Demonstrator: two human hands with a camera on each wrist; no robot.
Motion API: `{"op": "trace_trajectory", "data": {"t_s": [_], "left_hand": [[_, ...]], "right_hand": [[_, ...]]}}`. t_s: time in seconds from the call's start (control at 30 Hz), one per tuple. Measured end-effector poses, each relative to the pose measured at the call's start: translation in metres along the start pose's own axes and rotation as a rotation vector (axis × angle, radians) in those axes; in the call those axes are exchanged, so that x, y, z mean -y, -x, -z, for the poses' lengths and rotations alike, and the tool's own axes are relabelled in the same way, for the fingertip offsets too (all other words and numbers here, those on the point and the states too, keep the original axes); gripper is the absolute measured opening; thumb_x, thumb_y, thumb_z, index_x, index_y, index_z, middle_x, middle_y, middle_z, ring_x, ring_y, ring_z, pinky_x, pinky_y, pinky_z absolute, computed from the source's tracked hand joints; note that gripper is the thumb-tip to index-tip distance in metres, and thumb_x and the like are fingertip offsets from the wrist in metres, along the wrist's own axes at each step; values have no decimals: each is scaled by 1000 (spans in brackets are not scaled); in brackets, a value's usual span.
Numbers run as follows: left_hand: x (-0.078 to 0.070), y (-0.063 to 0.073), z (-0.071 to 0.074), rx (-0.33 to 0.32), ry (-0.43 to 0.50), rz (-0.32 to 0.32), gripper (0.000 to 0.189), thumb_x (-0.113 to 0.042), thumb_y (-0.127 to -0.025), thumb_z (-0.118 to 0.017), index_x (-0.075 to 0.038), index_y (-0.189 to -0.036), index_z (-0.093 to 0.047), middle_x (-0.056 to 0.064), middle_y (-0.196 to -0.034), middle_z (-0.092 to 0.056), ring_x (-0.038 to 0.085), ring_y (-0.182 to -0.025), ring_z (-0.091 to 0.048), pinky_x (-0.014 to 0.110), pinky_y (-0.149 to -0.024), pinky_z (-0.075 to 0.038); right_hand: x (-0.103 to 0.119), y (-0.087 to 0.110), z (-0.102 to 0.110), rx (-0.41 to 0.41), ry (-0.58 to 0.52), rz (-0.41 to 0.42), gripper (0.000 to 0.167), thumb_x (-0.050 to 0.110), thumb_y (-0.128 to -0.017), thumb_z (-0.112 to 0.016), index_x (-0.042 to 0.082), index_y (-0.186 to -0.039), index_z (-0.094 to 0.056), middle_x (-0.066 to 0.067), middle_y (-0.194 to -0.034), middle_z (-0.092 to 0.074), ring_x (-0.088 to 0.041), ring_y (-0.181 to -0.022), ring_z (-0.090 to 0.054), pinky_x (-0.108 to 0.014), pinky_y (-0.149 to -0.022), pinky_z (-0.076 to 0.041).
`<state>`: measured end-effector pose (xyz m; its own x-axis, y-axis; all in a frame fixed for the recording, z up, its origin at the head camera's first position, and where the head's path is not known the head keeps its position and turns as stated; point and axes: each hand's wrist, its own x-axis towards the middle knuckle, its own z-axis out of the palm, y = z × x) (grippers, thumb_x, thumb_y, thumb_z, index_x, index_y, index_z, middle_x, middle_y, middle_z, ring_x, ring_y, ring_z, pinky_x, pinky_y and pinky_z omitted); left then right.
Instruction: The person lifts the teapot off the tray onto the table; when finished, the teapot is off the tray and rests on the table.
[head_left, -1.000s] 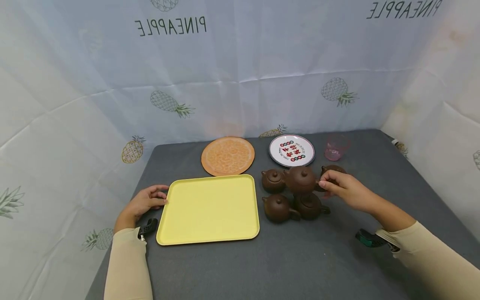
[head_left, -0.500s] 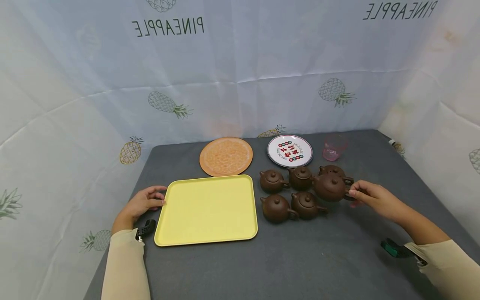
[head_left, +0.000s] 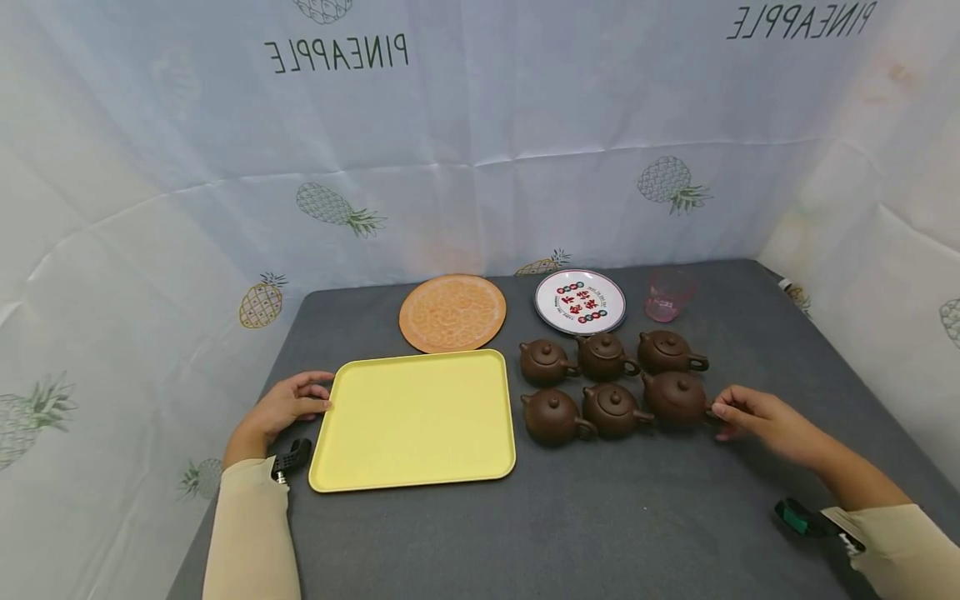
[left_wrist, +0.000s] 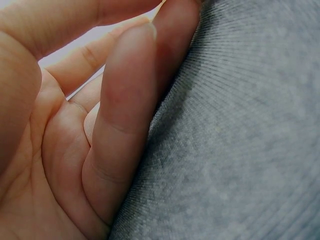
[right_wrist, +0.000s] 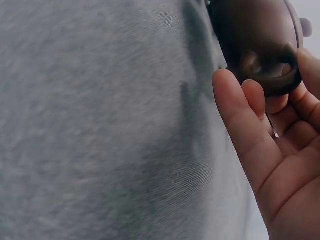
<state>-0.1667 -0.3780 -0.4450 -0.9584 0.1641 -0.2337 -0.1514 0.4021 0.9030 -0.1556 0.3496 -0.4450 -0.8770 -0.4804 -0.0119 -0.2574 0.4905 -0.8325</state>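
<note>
By its handle, a brown teapot [head_left: 673,398] is pinched between the thumb and fingers of my right hand [head_left: 772,423]. The right wrist view shows that handle [right_wrist: 277,84] close up. This pot sits at the right end of the front row, beside a lidded teapot [head_left: 615,408] and a rounder teapot [head_left: 553,417]. Behind are 3 more brown teapots, a left one [head_left: 544,362], a middle one [head_left: 603,356] and a right one [head_left: 666,350]. My left hand [head_left: 288,404] rests on the table with relaxed fingers, at the left edge of a yellow tray [head_left: 412,421].
A round orange mat [head_left: 452,312] lies behind the tray. Farther right are a white plate with red lettering [head_left: 580,302] and a pink clear cup [head_left: 667,296]. Dark grey cloth covers the table [head_left: 562,533]. A pineapple-print curtain [head_left: 465,125] hangs around it.
My right hand has carried the teapot from above the middle pots to the right and down, to the front row's right end. The left hand stays by the tray.
</note>
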Motion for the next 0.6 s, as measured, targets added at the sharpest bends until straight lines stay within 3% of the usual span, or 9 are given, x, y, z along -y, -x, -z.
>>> {"op": "trace_trajectory", "data": {"t_s": [0.23,0.6], "left_hand": [[4,-1,1,1,1,5,62,-4,-89,-70,9,-140,-39,18,-102,-62,16,-81,-63,29,-68,-52],[26,-12,8,-7,-32,8,67,-14,-87,-75,4,-142,-40,14,-103,-64,14,-82,-62,28,-69,-52]], "right_hand": [[-12,2,-2,16,-61,34,20,3,-104,-42,-13,-105,-53,-18,-93,-55,-19,-82,-67,-32,-69,-55],[-17,6,-4,32,-55,10,21,5,-105,-42,-13,-106,-53,-16,-90,-55,-17,-81,-66,-31,-69,-55]]}}
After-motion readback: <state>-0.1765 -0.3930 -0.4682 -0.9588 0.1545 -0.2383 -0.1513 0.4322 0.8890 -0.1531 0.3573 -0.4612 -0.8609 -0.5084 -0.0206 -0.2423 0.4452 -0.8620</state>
